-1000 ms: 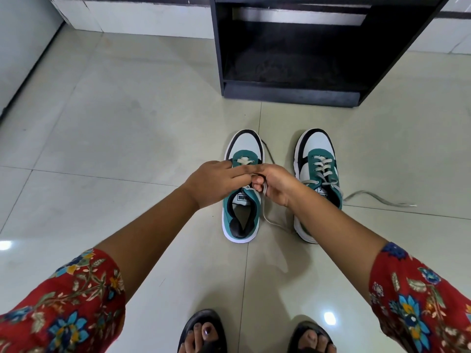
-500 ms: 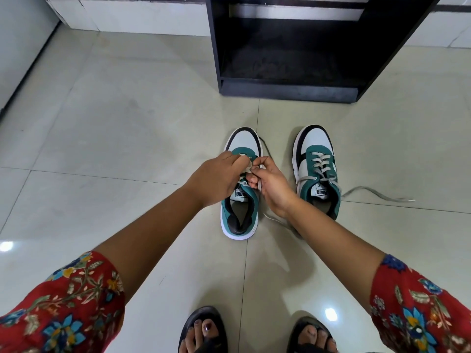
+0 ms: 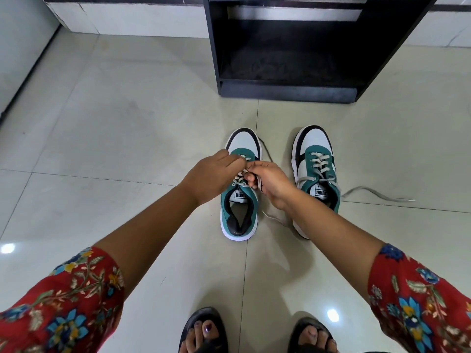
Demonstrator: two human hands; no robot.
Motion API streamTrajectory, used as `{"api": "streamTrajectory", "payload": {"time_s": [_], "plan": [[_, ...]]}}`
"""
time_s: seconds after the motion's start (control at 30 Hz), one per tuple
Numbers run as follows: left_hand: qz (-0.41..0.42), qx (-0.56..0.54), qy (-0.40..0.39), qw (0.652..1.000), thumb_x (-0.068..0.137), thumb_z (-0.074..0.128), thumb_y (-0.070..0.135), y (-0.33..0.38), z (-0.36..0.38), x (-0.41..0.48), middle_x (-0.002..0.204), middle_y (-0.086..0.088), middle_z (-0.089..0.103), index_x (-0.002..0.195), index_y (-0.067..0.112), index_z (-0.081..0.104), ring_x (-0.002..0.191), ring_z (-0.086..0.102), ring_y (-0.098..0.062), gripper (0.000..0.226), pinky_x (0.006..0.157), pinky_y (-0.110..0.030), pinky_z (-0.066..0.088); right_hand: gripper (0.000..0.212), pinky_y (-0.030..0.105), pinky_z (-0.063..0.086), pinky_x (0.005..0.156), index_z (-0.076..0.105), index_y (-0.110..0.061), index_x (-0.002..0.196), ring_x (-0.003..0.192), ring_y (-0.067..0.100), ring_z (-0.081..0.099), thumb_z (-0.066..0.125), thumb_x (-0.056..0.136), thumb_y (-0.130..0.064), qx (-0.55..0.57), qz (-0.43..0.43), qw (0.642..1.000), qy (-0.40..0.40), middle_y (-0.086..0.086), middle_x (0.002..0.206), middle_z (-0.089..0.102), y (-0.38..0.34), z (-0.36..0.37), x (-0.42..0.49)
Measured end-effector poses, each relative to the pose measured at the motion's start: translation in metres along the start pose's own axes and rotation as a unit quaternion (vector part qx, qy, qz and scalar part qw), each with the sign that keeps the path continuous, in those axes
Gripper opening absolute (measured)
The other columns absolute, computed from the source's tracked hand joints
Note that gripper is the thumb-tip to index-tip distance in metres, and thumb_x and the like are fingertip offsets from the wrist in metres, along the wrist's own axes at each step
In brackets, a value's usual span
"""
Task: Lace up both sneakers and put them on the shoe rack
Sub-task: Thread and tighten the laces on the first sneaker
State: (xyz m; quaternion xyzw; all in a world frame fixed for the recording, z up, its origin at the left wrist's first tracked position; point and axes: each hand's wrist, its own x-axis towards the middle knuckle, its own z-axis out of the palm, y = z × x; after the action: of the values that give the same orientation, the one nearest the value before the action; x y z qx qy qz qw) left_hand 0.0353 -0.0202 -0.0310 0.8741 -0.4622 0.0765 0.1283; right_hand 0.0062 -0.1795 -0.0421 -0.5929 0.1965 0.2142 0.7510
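Two green, white and black sneakers stand side by side on the tiled floor, toes pointing away from me. Over the left sneaker [image 3: 239,212] my left hand [image 3: 211,177] and my right hand [image 3: 270,182] meet, both pinching its grey lace at the upper eyelets. Part of that lace runs through my right fingers and trails on the floor between the shoes. The right sneaker [image 3: 316,169] is laced, and its loose lace end [image 3: 377,194] lies out to the right. The black shoe rack [image 3: 288,47] stands open just beyond the shoes.
My feet in black sandals [image 3: 204,329] are at the bottom edge. A white wall base [image 3: 127,19] runs along the back, and a wall [image 3: 23,42] closes the left side. Bare tiles stretch to the left of the shoes.
Both hands have moved up the left sneaker from the tongue toward the toe end, and the tongue and collar have come into sight. The right sneaker and its lace stayed put.
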Motion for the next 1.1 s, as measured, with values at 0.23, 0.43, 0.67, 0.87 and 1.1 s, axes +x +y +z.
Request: {"api": "streamTrajectory", "payload": {"time_s": [0.23, 0.43, 0.67, 0.87, 1.1], "plan": [[-0.360, -0.217, -0.065, 0.905, 0.089, 0.048, 0.007, 0.021, -0.005, 0.025, 0.070, -0.007, 0.051, 0.087, 0.009, 0.040, 0.061, 0.044, -0.022, 0.008, 0.053, -0.031, 0.028, 0.023, 0.025, 0.029, 0.059, 0.045, -0.021, 0.080, 0.054, 0.010, 0.038, 0.038, 0.090, -0.001, 0.026, -0.075, 0.996, 0.030, -0.001, 0.059, 0.043, 0.019, 0.003, -0.006], [-0.570, -0.479, -0.094, 0.660, 0.084, 0.056, 0.001, 0.010, -0.014, 0.032, 0.061, -0.005, 0.040, 0.068, 0.011, 0.045, 0.049, 0.036, -0.014, 0.021, 0.041, -0.019, 0.033, 0.034, 0.017, 0.044, 0.072, 0.051, -0.021, 0.079, 0.071, 0.008, 0.049, 0.070, 0.071, 0.006, -0.093, -0.185, 0.978, 0.009, 0.001, 0.087, 0.053, 0.030, -0.001, -0.015], [-0.626, -0.548, -0.085, 0.548, 0.085, 0.055, 0.005, 0.005, -0.007, 0.022, 0.061, -0.005, 0.046, 0.078, 0.004, 0.058, 0.030, 0.034, -0.005, 0.008, 0.038, -0.017, 0.041, 0.020, 0.006, 0.043, 0.077, 0.064, -0.018, 0.080, 0.079, -0.003, 0.056, 0.078, 0.071, -0.008, -0.197, -0.266, 0.936, 0.116, -0.001, 0.092, 0.054, 0.028, 0.003, -0.015], [-0.608, -0.541, -0.071, 0.576, 0.081, 0.056, 0.001, 0.010, -0.007, 0.023, 0.060, -0.007, 0.047, 0.084, 0.000, 0.060, 0.029, 0.039, -0.005, 0.005, 0.038, -0.015, 0.043, 0.018, 0.010, 0.043, 0.075, 0.063, -0.015, 0.083, 0.080, -0.002, 0.055, 0.077, 0.072, -0.012, -0.229, -0.286, 0.921, 0.130, 0.002, 0.095, 0.054, 0.026, 0.010, -0.014], [-0.592, -0.545, 0.002, 0.593, 0.083, 0.056, 0.003, 0.003, -0.003, 0.006, 0.066, -0.015, 0.054, 0.073, 0.000, 0.058, 0.051, 0.053, -0.017, 0.010, 0.058, -0.030, 0.052, 0.018, 0.016, 0.047, 0.077, 0.055, -0.019, 0.071, 0.094, 0.013, 0.057, 0.060, 0.087, -0.015, -0.005, -0.125, 0.977, 0.171, 0.007, 0.105, 0.057, 0.025, -0.007, -0.024]]}}
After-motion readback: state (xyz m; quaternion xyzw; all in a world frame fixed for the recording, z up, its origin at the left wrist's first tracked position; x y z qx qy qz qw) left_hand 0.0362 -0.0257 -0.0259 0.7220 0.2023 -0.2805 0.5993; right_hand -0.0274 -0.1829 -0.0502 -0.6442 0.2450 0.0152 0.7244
